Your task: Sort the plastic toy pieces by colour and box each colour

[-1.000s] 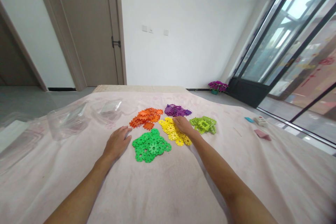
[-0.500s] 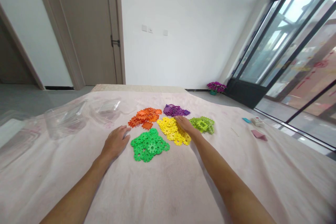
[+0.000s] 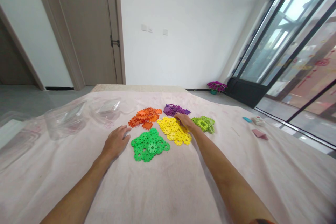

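Our right fingers (image 3: 180, 116) touch sorted yellow plastic snowflake discs (image 3: 172, 133), grip unclear; left fingers (image 3: 125, 131) flat, empty; clear plastic tubs (image 3: 65, 121) beyond, unfilled.

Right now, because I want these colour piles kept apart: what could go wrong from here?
The right hand lies on the yellow pile, close to the purple pile and light green pile; a sweep could mix colours. The left hand rests on the cloth beside the green pile; dragging the cloth might shift it.
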Action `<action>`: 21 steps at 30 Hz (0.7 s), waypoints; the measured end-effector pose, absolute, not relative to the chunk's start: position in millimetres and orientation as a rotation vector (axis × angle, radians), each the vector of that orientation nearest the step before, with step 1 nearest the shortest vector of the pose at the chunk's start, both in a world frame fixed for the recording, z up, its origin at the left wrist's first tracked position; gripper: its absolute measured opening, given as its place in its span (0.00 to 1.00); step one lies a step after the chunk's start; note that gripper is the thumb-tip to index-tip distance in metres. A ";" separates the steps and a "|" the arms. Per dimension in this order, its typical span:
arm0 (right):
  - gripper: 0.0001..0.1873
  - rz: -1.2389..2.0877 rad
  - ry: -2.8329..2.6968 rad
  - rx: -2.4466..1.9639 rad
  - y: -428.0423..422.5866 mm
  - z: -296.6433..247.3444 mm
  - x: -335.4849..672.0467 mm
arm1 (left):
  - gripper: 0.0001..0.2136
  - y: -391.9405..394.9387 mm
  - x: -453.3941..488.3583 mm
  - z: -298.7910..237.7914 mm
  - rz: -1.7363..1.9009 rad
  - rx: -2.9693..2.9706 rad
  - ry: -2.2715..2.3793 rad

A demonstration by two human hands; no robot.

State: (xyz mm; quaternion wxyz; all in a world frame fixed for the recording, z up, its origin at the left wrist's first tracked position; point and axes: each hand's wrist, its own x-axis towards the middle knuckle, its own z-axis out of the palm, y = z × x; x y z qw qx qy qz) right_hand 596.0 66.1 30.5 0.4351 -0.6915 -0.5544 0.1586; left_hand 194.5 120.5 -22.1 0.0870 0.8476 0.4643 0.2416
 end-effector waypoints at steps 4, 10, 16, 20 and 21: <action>0.30 0.370 -1.292 -1.735 47.5 20.1 600.7 | 0.21 120.6 194.5 -21.8 0.725 2.534 1.385; 0.28 0.131 -1.274 -1.828 5.3 -8.5 593.1 | 0.20 120.2 195.2 -21.2 0.752 2.556 1.379; 0.31 -0.005 -1.337 -1.963 17.6 -23.9 556.7 | 0.21 121.3 194.6 -22.4 0.743 2.548 1.358; 0.33 0.036 -1.249 -1.908 33.6 -17.0 558.5 | 0.21 121.2 194.6 -21.9 0.759 2.525 1.363; 0.34 0.056 -1.215 -1.868 33.7 -15.5 563.2 | 0.21 120.9 194.7 -21.2 0.765 2.520 1.360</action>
